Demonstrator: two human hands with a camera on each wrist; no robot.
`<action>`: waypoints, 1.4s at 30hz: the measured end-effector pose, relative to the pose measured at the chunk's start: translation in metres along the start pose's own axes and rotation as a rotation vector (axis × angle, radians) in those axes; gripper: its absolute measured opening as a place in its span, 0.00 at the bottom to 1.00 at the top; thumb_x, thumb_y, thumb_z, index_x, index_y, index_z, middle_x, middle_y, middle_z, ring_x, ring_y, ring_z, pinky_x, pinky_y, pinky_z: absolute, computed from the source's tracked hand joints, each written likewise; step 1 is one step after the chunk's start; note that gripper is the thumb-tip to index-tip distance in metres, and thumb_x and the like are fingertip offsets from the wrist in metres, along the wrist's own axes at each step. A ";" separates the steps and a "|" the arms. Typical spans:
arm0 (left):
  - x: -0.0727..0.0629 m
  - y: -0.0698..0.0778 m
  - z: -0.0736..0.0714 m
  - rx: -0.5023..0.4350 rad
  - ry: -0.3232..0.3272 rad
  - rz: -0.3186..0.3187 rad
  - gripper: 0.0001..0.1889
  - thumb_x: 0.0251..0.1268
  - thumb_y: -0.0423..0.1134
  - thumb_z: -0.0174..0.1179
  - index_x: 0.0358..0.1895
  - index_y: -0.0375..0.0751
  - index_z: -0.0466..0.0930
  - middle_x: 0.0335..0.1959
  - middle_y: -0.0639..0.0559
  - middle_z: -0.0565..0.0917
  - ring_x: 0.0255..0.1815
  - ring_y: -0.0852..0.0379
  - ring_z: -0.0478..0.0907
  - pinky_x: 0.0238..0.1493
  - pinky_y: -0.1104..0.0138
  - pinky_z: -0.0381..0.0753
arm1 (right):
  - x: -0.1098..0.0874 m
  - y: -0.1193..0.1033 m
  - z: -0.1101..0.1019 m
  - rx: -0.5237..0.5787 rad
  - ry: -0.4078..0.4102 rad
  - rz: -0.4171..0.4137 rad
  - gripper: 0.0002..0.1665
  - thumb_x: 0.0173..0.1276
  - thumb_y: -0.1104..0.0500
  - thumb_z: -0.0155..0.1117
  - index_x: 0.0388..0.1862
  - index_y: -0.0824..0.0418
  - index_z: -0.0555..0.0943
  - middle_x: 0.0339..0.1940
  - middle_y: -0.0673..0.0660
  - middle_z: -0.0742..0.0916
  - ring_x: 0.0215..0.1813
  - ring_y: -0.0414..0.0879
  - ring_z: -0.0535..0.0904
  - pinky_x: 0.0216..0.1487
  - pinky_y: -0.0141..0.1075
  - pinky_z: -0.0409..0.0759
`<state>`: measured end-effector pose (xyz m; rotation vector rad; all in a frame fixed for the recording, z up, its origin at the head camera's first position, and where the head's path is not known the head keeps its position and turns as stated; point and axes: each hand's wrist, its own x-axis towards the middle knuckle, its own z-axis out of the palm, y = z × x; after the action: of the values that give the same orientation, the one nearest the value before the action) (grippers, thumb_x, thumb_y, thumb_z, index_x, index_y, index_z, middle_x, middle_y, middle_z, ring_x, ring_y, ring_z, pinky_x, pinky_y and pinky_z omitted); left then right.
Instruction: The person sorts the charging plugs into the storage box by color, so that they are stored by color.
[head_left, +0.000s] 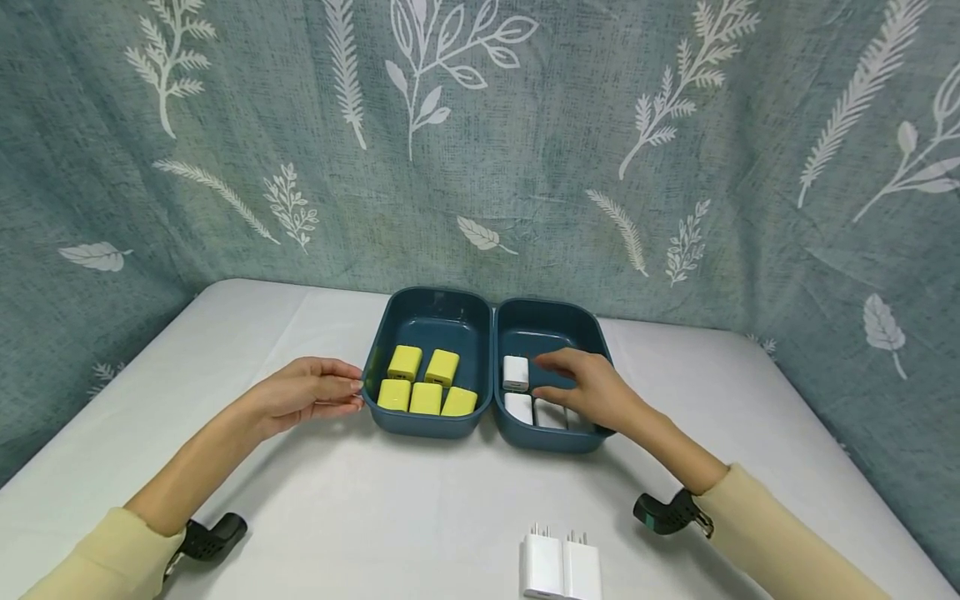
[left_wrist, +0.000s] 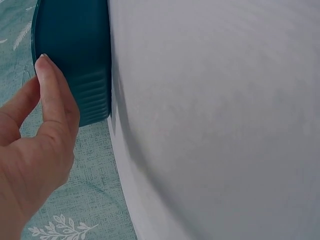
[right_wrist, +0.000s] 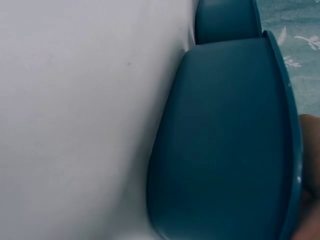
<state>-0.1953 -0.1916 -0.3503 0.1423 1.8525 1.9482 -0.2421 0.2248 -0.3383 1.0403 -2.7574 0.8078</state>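
Two dark teal bins stand side by side. The left bin (head_left: 427, 427) holds several yellow charger blocks (head_left: 426, 398). In the right bin (head_left: 551, 440) lie several white charger blocks (head_left: 517, 407), partly covered by my right hand. My left hand (head_left: 318, 390) touches the outer left wall of the left bin with extended fingers; the left wrist view shows its fingertips (left_wrist: 44, 62) at the rim. Inside the right bin, my right hand (head_left: 592, 387) has thumb and index finger parted, just right of an upper white charger block (head_left: 515, 373). The right wrist view shows mostly that bin's outer wall (right_wrist: 225, 140).
Two white plug chargers (head_left: 543, 567) lie side by side on the white-covered table (head_left: 390, 517) near its front, prongs pointing away from me. A green leaf-patterned curtain (head_left: 525, 167) hangs behind the table and along its sides. Each wrist wears a black camera (head_left: 663, 512).
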 end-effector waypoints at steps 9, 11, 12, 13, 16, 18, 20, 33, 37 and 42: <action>0.001 0.001 0.000 0.010 0.001 0.002 0.17 0.74 0.28 0.53 0.59 0.20 0.64 0.40 0.43 0.84 0.43 0.53 0.85 0.51 0.64 0.85 | -0.017 -0.011 -0.009 -0.003 0.038 -0.033 0.26 0.64 0.56 0.73 0.59 0.65 0.81 0.55 0.60 0.85 0.56 0.55 0.81 0.57 0.46 0.82; 0.000 0.001 0.000 0.012 -0.001 0.001 0.17 0.74 0.27 0.52 0.59 0.20 0.64 0.40 0.43 0.84 0.43 0.53 0.85 0.51 0.64 0.85 | -0.021 -0.016 -0.011 0.000 0.044 -0.026 0.25 0.64 0.56 0.73 0.59 0.63 0.81 0.55 0.59 0.85 0.57 0.54 0.81 0.57 0.46 0.82; 0.001 0.001 0.000 0.011 0.003 -0.002 0.17 0.74 0.27 0.52 0.59 0.21 0.64 0.40 0.43 0.84 0.43 0.53 0.85 0.51 0.64 0.85 | -0.023 -0.018 -0.012 0.002 0.044 -0.020 0.26 0.64 0.56 0.73 0.59 0.62 0.81 0.56 0.58 0.85 0.57 0.53 0.81 0.56 0.47 0.82; 0.001 0.001 0.000 0.014 0.002 -0.003 0.17 0.74 0.27 0.52 0.59 0.21 0.64 0.40 0.43 0.84 0.43 0.52 0.85 0.51 0.64 0.85 | -0.026 -0.021 -0.014 0.004 0.044 -0.012 0.26 0.65 0.55 0.73 0.59 0.62 0.81 0.56 0.58 0.84 0.57 0.53 0.80 0.56 0.47 0.82; 0.001 0.002 0.000 0.019 0.000 -0.005 0.17 0.74 0.28 0.52 0.60 0.21 0.64 0.40 0.43 0.84 0.43 0.53 0.85 0.50 0.65 0.85 | -0.035 -0.030 -0.016 0.003 0.047 0.004 0.26 0.65 0.53 0.72 0.60 0.60 0.80 0.57 0.55 0.84 0.58 0.50 0.80 0.56 0.47 0.82; 0.002 0.002 0.000 0.021 0.001 -0.009 0.17 0.74 0.28 0.53 0.60 0.21 0.64 0.40 0.43 0.84 0.42 0.53 0.85 0.49 0.65 0.85 | -0.041 -0.035 -0.017 0.004 0.058 -0.006 0.26 0.65 0.52 0.72 0.60 0.59 0.80 0.56 0.53 0.84 0.58 0.50 0.80 0.56 0.47 0.82; 0.002 0.002 0.000 0.021 0.002 -0.011 0.18 0.74 0.28 0.53 0.60 0.21 0.64 0.40 0.43 0.84 0.41 0.54 0.85 0.49 0.65 0.85 | -0.047 -0.041 -0.019 0.002 0.072 -0.025 0.25 0.65 0.52 0.72 0.60 0.58 0.81 0.56 0.51 0.84 0.58 0.49 0.80 0.55 0.48 0.83; 0.001 0.005 0.000 0.037 0.008 -0.004 0.19 0.73 0.28 0.54 0.60 0.20 0.64 0.40 0.44 0.83 0.41 0.54 0.85 0.51 0.63 0.85 | -0.079 -0.074 -0.013 -0.015 0.139 -0.126 0.26 0.59 0.59 0.77 0.57 0.54 0.82 0.55 0.45 0.85 0.56 0.42 0.81 0.51 0.39 0.85; 0.001 0.006 0.000 0.037 0.013 -0.006 0.18 0.73 0.28 0.53 0.60 0.20 0.64 0.40 0.44 0.84 0.41 0.54 0.85 0.51 0.64 0.85 | -0.089 -0.082 -0.008 -0.021 0.143 -0.144 0.27 0.57 0.60 0.78 0.57 0.54 0.82 0.54 0.45 0.85 0.56 0.41 0.80 0.50 0.35 0.84; 0.001 0.005 0.002 0.035 0.017 -0.016 0.17 0.73 0.27 0.53 0.59 0.20 0.65 0.39 0.44 0.84 0.41 0.53 0.85 0.51 0.63 0.84 | -0.106 -0.092 0.003 -0.028 0.110 -0.159 0.27 0.60 0.56 0.77 0.59 0.49 0.80 0.54 0.42 0.83 0.52 0.40 0.81 0.50 0.33 0.84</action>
<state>-0.1971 -0.1895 -0.3458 0.1218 1.8932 1.9131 -0.1024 0.2286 -0.3269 1.1559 -2.5503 0.7772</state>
